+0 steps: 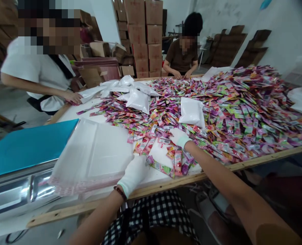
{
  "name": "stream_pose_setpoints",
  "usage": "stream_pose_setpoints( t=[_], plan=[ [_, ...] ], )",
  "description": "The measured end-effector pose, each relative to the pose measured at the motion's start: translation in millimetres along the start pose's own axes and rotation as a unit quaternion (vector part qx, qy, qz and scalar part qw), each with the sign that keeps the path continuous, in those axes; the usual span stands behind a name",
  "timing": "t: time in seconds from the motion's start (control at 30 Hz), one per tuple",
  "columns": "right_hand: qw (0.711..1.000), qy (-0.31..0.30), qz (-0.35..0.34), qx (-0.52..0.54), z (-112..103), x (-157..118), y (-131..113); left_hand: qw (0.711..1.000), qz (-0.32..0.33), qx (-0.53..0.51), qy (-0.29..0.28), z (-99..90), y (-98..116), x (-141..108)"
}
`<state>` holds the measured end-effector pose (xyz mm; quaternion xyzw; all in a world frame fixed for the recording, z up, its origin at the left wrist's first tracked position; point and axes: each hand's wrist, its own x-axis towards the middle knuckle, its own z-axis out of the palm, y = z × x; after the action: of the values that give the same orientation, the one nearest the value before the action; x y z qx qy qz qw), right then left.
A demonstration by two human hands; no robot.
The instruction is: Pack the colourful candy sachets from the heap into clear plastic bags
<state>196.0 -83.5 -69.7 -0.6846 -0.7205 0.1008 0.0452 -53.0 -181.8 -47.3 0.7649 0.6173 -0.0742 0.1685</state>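
Observation:
My left hand, in a white glove, rests at the near edge of the table, beside a green and purple stick sachet. Its fingers are foreshortened, so I cannot tell how they are bent. Just beyond it lie some pink sachets. My right hand, also gloved, reaches over the heap of colourful stick sachets, fingers stretched toward a few of them. A small group of sachets lies between my hands. Past the right hand sits a filled white bag on the heap.
Flat white plastic bags are stacked left of my left hand, next to a blue-topped surface. More filled bags lie farther back. One co-worker stands at left, another across the table. A wooden rim borders the table.

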Motion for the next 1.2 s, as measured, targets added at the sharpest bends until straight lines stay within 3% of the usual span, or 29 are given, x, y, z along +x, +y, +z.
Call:
stream_pose_setpoints(
  t=[0.13, 0.23, 0.33, 0.47, 0.57, 0.7, 0.83, 1.0, 1.07, 1.2],
  plan=[
    [0.994, 0.1, 0.035, 0.038, -28, -28, 14, 0.993, 0.002, 0.043, 0.11, -16.6, 3, -6],
    [0.984, 0.116, 0.054, 0.128, -34, -53, 27, 0.987, -0.027, -0.041, 0.153, -29.5, 11, 7],
    [0.983, 0.076, 0.089, 0.145, -21, -76, 36, 0.979, -0.007, -0.122, 0.165, -33.3, 21, 37],
    [0.988, -0.036, 0.116, 0.096, 3, -94, 38, 0.99, -0.003, -0.071, 0.12, -24.4, 31, 74],
    [0.992, -0.072, 0.079, 0.073, 3, -97, 41, 0.995, -0.002, -0.036, 0.096, -18.0, 30, 82],
    [0.997, -0.035, 0.039, 0.05, -20, -91, 44, 0.991, 0.022, -0.021, 0.132, -19.1, 22, 70],
    [0.998, 0.024, 0.058, 0.011, -42, -70, 34, 0.974, 0.117, -0.1, 0.169, -18.7, 18, 55],
    [0.997, -0.065, -0.014, -0.048, -50, -37, 10, 0.936, 0.238, -0.213, 0.15, -6.3, 17, 33],
    [0.996, -0.064, -0.018, -0.056, -52, -33, 6, 0.941, 0.231, -0.219, 0.115, -4.4, 13, 22],
    [0.998, -0.026, 0.042, -0.038, -51, -41, 7, 0.957, 0.219, -0.18, 0.059, -5.0, 7, 6]
  ],
)
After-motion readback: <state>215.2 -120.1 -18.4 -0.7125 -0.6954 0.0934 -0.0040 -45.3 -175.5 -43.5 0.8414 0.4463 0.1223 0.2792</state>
